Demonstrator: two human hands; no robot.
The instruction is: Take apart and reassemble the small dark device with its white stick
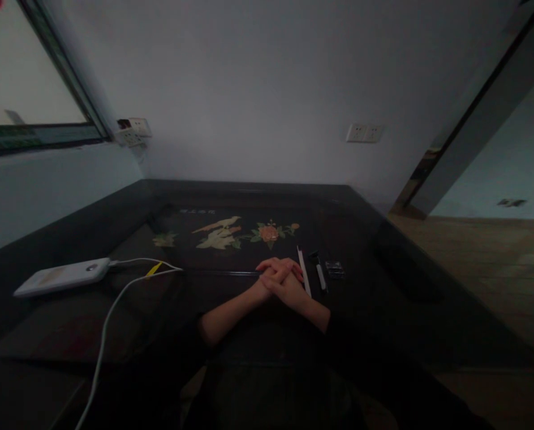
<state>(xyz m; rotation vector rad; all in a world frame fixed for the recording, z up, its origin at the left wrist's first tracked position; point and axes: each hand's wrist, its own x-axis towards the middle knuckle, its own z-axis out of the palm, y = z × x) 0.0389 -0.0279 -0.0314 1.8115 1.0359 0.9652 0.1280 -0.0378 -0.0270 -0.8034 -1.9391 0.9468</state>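
Observation:
My left hand (268,282) and my right hand (292,291) are clasped together over the dark table (231,286), their fingers interlaced. No object shows between them. Just right of my right hand lies a thin white strip (304,272). Beside the strip is a small tool with a dark head and a pale handle (321,278), which looks like a razor. A small clear packet (334,270) with dark contents, too dim to make out, lies farther right.
On the left sits a white power bank (63,278), its white cable (103,334) with a yellow tag running toward me. A bird-and-flower picture (222,237) decorates the tabletop. Wall sockets (364,132) are on the wall behind, and a window (34,71) is at the left.

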